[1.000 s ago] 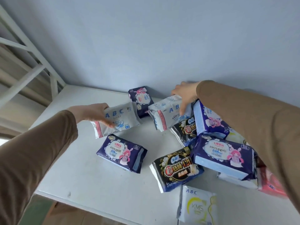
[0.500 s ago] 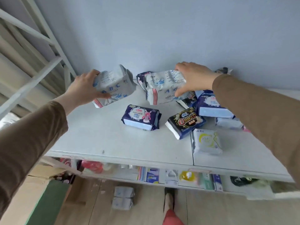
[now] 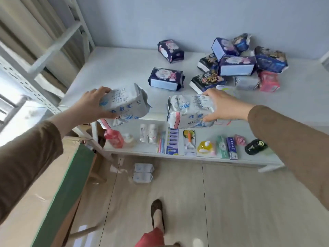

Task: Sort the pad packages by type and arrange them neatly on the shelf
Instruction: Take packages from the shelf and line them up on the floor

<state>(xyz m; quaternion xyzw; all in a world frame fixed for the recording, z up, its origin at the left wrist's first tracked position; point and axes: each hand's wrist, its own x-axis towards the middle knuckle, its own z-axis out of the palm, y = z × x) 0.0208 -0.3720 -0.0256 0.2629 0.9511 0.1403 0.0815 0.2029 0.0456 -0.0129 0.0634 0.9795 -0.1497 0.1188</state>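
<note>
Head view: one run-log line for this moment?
left hand: grips ABC pack | right hand: grips second ABC pack | both above shelf front edge | sorting unfinished

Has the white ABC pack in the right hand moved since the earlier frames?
Yes. The right hand has carried the ABC pack from the pile toward the shelf's front edge.

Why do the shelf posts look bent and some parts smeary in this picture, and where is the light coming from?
Head view: the wide-angle lens bows the shelf frame at the left edge. Head view: motion blur smears that frame and softens the print on the dark packages. Head view: daylight enters at the left, glaring on the floor. Head view: the left hand and right hand each grip a white ABC package, fairly sharp.
</note>
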